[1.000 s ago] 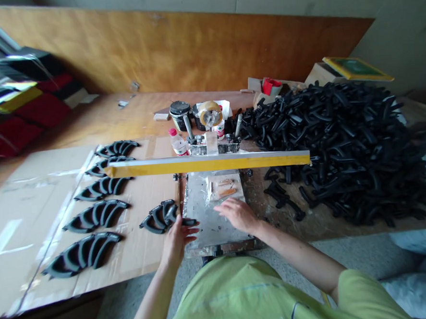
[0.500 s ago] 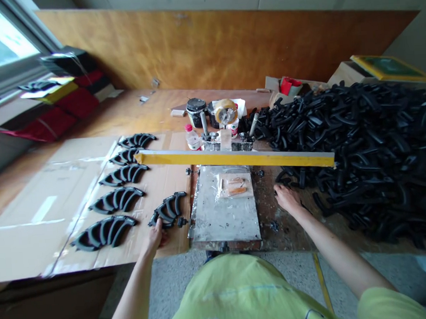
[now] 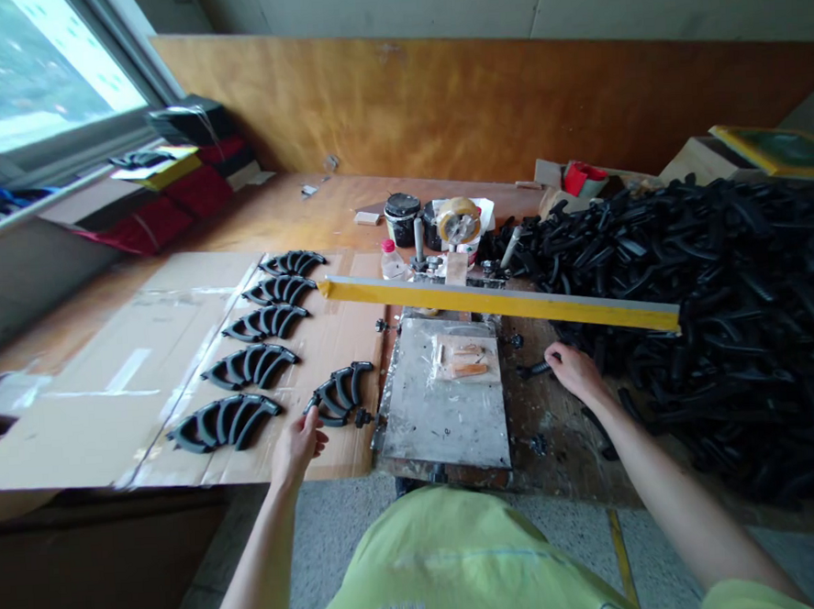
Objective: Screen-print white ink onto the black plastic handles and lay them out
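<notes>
Black plastic-looking curved pieces [image 3: 338, 393] lay nested in a short row on the cardboard sheet [image 3: 125, 368], just left of the metal plate [image 3: 449, 431]. At the near left end of that row was the left hand [image 3: 295, 447], thumb and forefinger close together at the tip of a piece and the other fingers loosely curled; whether it gripped the piece or only touched it, I could not tell. Across the plate, the right hand [image 3: 577, 374] was nearly closed, its fingertips pinching the end of a single black curved piece [image 3: 536, 368] low over the dark worktop [image 3: 561, 470]. Near that hand, on its right, rose a large heap of similar black pieces [image 3: 708, 268].

Five longer fanned rows [image 3: 227, 421] stood one behind another on the cardboard, left of the short row. Above the far part of the plate ran a yellow bar [image 3: 504, 306] with a grey upper edge. Beyond it were a red-capped bottle [image 3: 393, 264], a dark-lidded tub [image 3: 403, 219] and a tape roll [image 3: 458, 220].
</notes>
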Demonstrator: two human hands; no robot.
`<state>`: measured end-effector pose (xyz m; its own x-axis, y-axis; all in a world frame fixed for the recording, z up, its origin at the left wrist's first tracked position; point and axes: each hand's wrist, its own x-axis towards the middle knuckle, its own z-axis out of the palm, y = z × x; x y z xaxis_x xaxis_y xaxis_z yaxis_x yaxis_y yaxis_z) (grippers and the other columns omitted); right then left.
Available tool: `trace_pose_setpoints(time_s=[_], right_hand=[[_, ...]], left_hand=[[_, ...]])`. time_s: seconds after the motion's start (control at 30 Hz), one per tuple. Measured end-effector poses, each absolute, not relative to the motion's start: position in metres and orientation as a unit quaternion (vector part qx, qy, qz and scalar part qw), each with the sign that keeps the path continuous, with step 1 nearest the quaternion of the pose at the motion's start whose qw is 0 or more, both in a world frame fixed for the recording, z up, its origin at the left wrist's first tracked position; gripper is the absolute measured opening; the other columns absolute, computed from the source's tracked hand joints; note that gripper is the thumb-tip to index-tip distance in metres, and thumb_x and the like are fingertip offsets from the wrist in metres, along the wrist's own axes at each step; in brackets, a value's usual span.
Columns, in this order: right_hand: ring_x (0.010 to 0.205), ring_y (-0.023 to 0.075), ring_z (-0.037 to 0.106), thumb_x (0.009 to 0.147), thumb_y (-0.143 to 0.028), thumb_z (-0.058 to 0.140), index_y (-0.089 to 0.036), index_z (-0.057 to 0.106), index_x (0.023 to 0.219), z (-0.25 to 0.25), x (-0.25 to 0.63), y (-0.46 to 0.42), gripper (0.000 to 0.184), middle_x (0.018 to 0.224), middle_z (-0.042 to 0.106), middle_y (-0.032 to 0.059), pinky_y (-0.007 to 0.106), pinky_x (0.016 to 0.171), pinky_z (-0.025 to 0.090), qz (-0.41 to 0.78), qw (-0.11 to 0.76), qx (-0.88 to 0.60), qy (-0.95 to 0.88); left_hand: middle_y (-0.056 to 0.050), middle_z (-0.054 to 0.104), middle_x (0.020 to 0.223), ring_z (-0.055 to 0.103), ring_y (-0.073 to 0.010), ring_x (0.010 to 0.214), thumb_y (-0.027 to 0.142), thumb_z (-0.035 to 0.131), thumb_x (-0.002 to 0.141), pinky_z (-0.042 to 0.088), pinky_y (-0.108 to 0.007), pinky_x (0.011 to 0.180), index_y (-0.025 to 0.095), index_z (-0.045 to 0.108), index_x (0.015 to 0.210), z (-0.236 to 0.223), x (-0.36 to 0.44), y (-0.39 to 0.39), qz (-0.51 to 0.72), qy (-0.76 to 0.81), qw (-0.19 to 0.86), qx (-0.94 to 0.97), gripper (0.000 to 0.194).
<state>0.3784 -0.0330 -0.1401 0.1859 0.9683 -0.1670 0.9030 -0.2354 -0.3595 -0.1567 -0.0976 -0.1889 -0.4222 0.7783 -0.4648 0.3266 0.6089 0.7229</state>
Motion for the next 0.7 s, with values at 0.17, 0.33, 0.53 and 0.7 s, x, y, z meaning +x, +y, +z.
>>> trace_pose_setpoints(time_s=[0.17, 0.33, 0.53, 0.7], right_hand=[[0.040, 0.0079, 0.044, 0.085, -0.040, 0.055, -0.018, 0.056, 0.088, -0.133, 0.318, -0.003, 0.022, 0.055, 0.050, -0.0052, 0.018, 0.038, 0.034, 0.486, 0.298, -0.682, -0.459], [0.041, 0.0100, 0.047, 0.085, -0.049, 0.057, -0.021, 0.052, 0.094, -0.154, 0.266, 0.008, 0.030, 0.052, 0.050, -0.0069, 0.019, 0.041, 0.036, 0.409, 0.195, -0.729, -0.514], [0.104, 0.0252, 0.061, 0.090, -0.046, 0.050, -0.017, 0.052, 0.124, -0.157, 0.262, -0.003, 0.044, 0.109, 0.066, 0.0132, 0.038, 0.088, 0.048, 0.139, 0.205, -0.652, -0.717], [0.138, 0.0283, 0.032, 0.091, -0.040, 0.052, -0.021, 0.045, 0.139, -0.168, 0.233, -0.017, 0.052, 0.147, 0.041, 0.0118, 0.050, 0.111, 0.026, 0.089, 0.166, -0.521, -0.832]], left_hand=[[0.000, 0.058, 0.049, 0.051, -0.0132, 0.041, 0.065, 0.050, 0.074, 0.040, -0.023, 0.042, 0.017, 0.057, 0.072, -0.147, -0.112, -0.059, 0.361, 0.737, 0.431, 0.375, 0.049], [0.000, 0.058, 0.049, 0.050, -0.0116, 0.041, 0.067, 0.053, 0.073, 0.038, -0.022, 0.042, 0.017, 0.057, 0.070, -0.110, -0.067, -0.028, 0.397, 0.664, 0.455, 0.442, 0.050], [0.002, 0.060, 0.054, 0.051, -0.0089, 0.044, 0.063, 0.056, 0.077, 0.041, -0.019, 0.045, 0.016, 0.061, 0.089, -0.048, -0.034, -0.014, 0.482, 0.571, 0.466, 0.474, 0.049], [0.000, 0.062, 0.063, 0.054, -0.0088, 0.048, 0.059, 0.044, 0.086, 0.043, -0.019, 0.047, 0.015, 0.059, 0.100, -0.004, -0.004, 0.000, 0.576, 0.457, 0.511, 0.445, 0.048]])
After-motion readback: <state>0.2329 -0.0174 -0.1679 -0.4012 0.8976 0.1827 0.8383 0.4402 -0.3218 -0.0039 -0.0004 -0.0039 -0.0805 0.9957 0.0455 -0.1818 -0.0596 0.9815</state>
